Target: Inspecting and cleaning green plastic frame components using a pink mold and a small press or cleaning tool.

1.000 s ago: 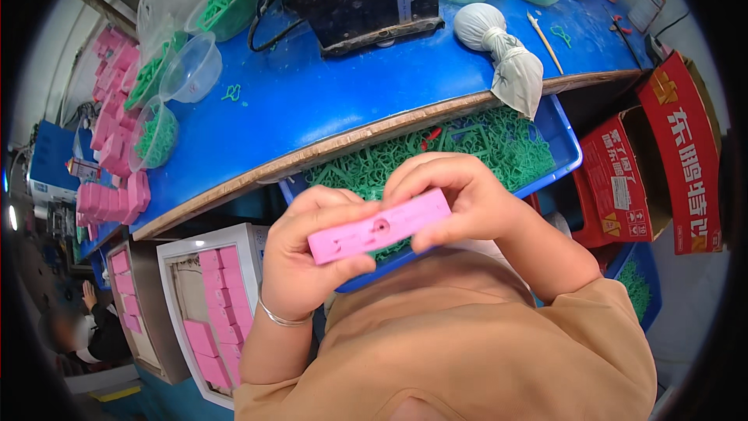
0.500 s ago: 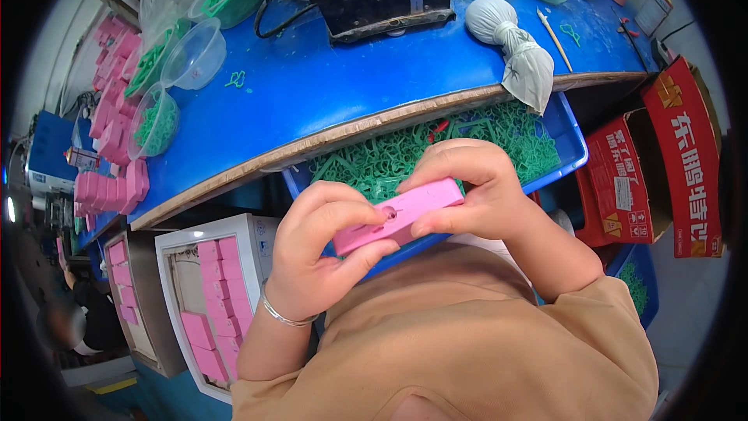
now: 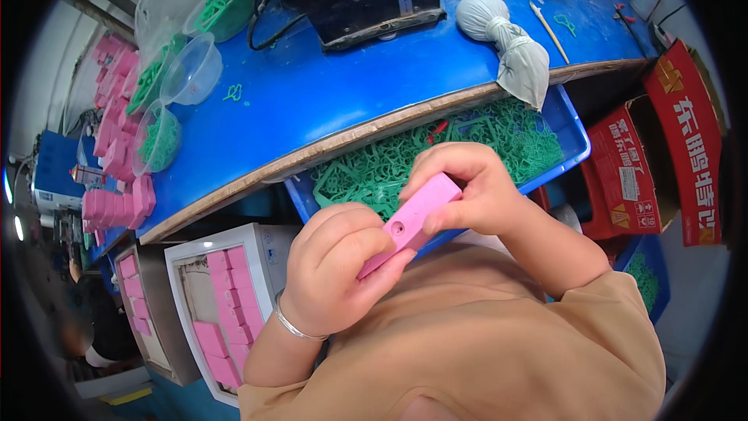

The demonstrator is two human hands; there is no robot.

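A pink rectangular block [image 3: 415, 217] with a round hole in its narrow side is held in front of my body, tilted up toward the right. My left hand [image 3: 336, 265] grips its lower left end, fingers curled over it and thumb underneath. Around the upper right end, my right hand [image 3: 465, 187] is closed, its thumb pressed on the near side. Just beyond both hands sits a blue tray [image 3: 578, 148] heaped with thin green scraps [image 3: 354, 175], partly under the table edge.
The blue table [image 3: 312, 93] carries a dark machine [image 3: 366, 4], a tied cloth bag [image 3: 510, 43], a wooden stick [image 3: 550, 31] and clear bowls [image 3: 192, 70]. Stacked pink blocks [image 3: 117, 206] stand at left. A white-framed case [image 3: 269, 265] holds more blocks. Red cartons [image 3: 623, 168] are at right.
The pink block has tilted more steeply, its right end higher and its left end lower. My left hand has shifted slightly right and down with it. Both hands keep their grip.
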